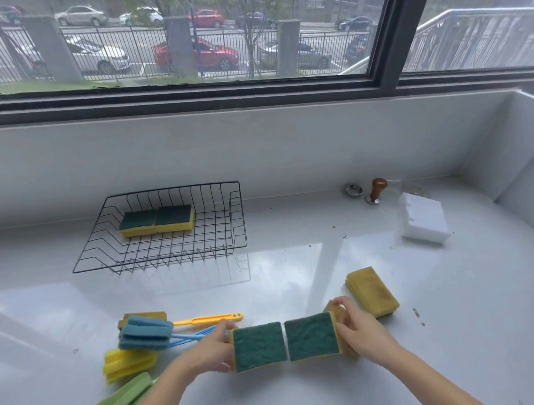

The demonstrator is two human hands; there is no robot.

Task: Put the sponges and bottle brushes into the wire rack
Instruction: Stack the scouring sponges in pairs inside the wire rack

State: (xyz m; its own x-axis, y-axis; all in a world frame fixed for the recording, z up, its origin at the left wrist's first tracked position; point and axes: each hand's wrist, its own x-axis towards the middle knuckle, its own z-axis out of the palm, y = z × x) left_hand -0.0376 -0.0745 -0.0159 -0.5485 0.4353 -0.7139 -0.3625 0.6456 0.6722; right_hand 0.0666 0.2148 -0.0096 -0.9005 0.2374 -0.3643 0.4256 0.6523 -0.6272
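Observation:
A black wire rack (235, 217) stands at the back left of the white counter, with two green-topped yellow sponges (156, 220) side by side inside. My left hand (212, 348) grips one green-and-yellow sponge (258, 345) by its left end. My right hand (360, 328) grips a second such sponge (311, 335) by its right end. The two held sponges meet end to end above the counter. Left of my hands lie a blue bottle brush (147, 332), a yellow bottle brush (128, 362) and a green bottle brush (125, 402). A yellow sponge stack (371, 291) lies on the right.
A white foam block (423, 218) sits at the back right. Beside it are a wooden-handled tamper (377, 191) and a small metal ring (353, 190). Another sponge (144, 316) is partly hidden behind the blue brush. A white wall and a window ledge bound the counter's far side.

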